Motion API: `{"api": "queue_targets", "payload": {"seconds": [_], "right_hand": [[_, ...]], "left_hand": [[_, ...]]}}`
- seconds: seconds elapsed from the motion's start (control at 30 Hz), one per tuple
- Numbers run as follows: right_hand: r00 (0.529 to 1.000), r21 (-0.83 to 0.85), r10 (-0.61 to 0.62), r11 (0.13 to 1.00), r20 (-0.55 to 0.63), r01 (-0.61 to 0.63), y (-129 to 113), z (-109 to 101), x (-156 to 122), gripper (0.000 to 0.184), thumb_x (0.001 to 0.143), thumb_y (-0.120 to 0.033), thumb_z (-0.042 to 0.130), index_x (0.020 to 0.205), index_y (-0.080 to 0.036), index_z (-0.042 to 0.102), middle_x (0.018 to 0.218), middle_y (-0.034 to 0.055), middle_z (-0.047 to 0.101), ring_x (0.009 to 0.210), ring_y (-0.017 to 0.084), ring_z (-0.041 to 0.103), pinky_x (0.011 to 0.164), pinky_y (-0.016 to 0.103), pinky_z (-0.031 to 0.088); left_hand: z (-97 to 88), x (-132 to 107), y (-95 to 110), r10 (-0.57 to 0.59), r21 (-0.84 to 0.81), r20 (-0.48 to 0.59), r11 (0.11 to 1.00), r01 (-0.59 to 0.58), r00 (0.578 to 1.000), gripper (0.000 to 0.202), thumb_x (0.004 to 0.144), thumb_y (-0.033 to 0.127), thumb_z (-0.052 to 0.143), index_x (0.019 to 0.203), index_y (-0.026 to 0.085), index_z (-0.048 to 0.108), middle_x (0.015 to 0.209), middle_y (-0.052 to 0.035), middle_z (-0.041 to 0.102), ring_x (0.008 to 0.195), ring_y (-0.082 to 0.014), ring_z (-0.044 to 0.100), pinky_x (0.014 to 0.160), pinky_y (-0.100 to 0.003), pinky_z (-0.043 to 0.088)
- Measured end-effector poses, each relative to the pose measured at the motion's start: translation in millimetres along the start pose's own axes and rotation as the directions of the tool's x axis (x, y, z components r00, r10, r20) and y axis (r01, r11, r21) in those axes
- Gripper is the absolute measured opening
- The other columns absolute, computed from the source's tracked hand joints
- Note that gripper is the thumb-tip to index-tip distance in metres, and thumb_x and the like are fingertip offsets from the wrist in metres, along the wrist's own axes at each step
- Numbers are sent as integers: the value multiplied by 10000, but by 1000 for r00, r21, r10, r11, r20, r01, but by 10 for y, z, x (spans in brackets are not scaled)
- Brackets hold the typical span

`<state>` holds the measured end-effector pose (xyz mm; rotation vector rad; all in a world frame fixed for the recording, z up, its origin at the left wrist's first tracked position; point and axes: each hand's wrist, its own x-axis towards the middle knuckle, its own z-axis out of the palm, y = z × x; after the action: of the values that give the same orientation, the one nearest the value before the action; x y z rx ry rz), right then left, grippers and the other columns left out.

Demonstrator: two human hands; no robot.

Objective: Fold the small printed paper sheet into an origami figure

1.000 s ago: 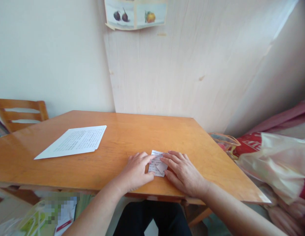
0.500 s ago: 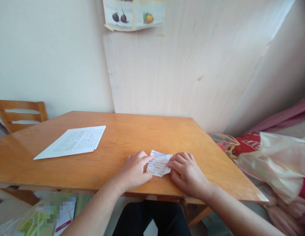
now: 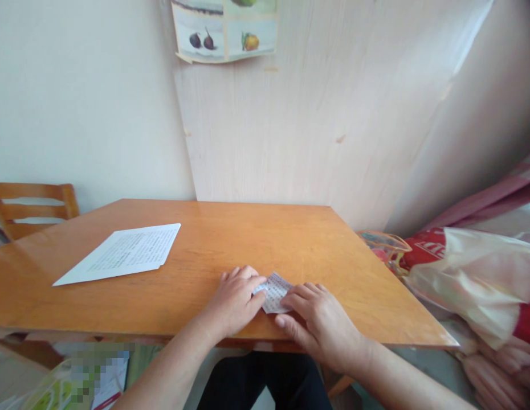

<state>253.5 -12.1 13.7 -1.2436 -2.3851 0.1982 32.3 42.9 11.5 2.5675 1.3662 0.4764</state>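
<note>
Near the front edge of the worktop (image 3: 222, 239), the right hand (image 3: 327, 324) rests its curled fingers on the right side of a small folded printed paper (image 3: 275, 292), its thumb spread apart below. The left hand (image 3: 235, 302) pinches the paper's left corner, thumb and forefinger nearly closed. Farther off to the left lie printed sheets (image 3: 123, 250); beyond, fruit pictures (image 3: 225, 37) hang on the wall (image 3: 265, 131).
</note>
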Motion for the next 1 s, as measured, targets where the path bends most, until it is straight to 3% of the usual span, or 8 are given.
{"api": "queue_targets", "payload": {"seconds": [0.07, 0.17, 0.37, 0.53, 0.7, 0.8, 1.0], "right_hand": [[998, 89, 62, 994, 4, -62, 46, -12, 36, 297, 1034, -373, 432, 931, -221, 665, 909, 46, 667, 833, 194, 607, 763, 325, 423], [985, 132, 175, 976, -10, -172, 167, 11, 129, 226, 999, -286, 471, 954, -202, 676, 914, 56, 665, 795, 182, 623, 729, 300, 447], [979, 106, 204, 973, 15, -204, 419, 80, 353, 204, 907, -164, 519, 928, -192, 720, 850, 53, 662, 767, 176, 630, 697, 270, 454], [973, 19, 225, 974, 44, -226, 536, 62, 373, 264, 885, -142, 518, 978, -220, 753, 898, 60, 666, 766, 171, 641, 693, 264, 445], [971, 28, 233, 972, 47, -234, 495, 46, 280, 231, 861, -139, 521, 946, -208, 725, 844, 54, 691, 749, 182, 640, 677, 271, 438], [968, 38, 243, 969, 62, -246, 416, 42, 222, 195, 839, -135, 523, 887, -194, 702, 853, 65, 722, 763, 195, 652, 687, 286, 444], [968, 119, 186, 971, 169, -207, 323, -41, 128, 294, 823, -95, 492, 920, -223, 739, 920, 50, 773, 760, 193, 677, 695, 290, 470]], "left_hand": [[2, 9, 11, 2, 0, -4, 1000, -2, 1000, 303, 956, 357, 506, 1200, 287, 671, 1144, -60, 617, 1109, -272, 542, 942, -415, 418], [0, 16, 20, 1, -3, -5, 1000, -1, 1000, 316, 905, 340, 564, 1201, 301, 668, 1136, -57, 608, 1114, -276, 537, 934, -404, 418], [1, 5, 19, -2, 18, -2, 1000, 2, 1000, 394, 848, 277, 599, 1236, 320, 654, 1134, -54, 609, 1113, -279, 531, 939, -409, 398], [-21, -25, 55, 35, 34, -50, 999, -33, 998, 395, 841, 284, 646, 1235, 306, 651, 1123, -49, 629, 1099, -276, 526, 932, -407, 383], [-30, -33, 49, 95, 58, -42, 994, -93, 995, 227, 890, 239, 613, 1085, 299, 713, 979, -34, 660, 1000, -246, 551, 846, -373, 384], [-15, -31, -10, 125, 24, -29, 992, -124, 992, 230, 930, 192, 547, 1028, 293, 729, 946, -21, 687, 954, -223, 573, 832, -362, 382], [-89, -109, 40, 41, -113, -61, 993, -47, 997, 249, 938, 169, 464, 990, 245, 695, 1000, -6, 720, 982, -210, 609, 899, -379, 387]]}}
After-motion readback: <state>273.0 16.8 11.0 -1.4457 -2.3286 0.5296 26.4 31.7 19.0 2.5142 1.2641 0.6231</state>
